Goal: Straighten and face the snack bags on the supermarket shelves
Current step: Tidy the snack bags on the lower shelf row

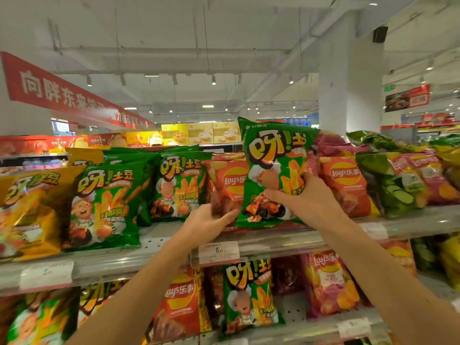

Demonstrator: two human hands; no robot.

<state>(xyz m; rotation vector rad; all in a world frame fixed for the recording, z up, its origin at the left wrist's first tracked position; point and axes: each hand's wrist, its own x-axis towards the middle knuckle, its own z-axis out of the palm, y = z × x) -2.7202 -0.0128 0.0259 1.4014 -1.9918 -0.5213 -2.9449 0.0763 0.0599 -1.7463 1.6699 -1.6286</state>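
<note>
My right hand (302, 199) grips a green potato-stick snack bag (272, 155) by its lower right part and holds it upright above the top shelf (286, 241), in front of red Lay's bags (230, 185). My left hand (207, 221) reaches to the bag's lower left corner with fingers extended, touching it and the red bag behind. Two more green bags (107, 205) of the same kind stand to the left on that shelf, facing forward.
Yellow bags (29, 210) stand at far left. Red, pink and green Lay's bags (398, 180) lean untidily at right. The lower shelf (323, 329) holds mixed bags. Price tags (219, 252) line the shelf edge. A white pillar (348, 95) rises behind.
</note>
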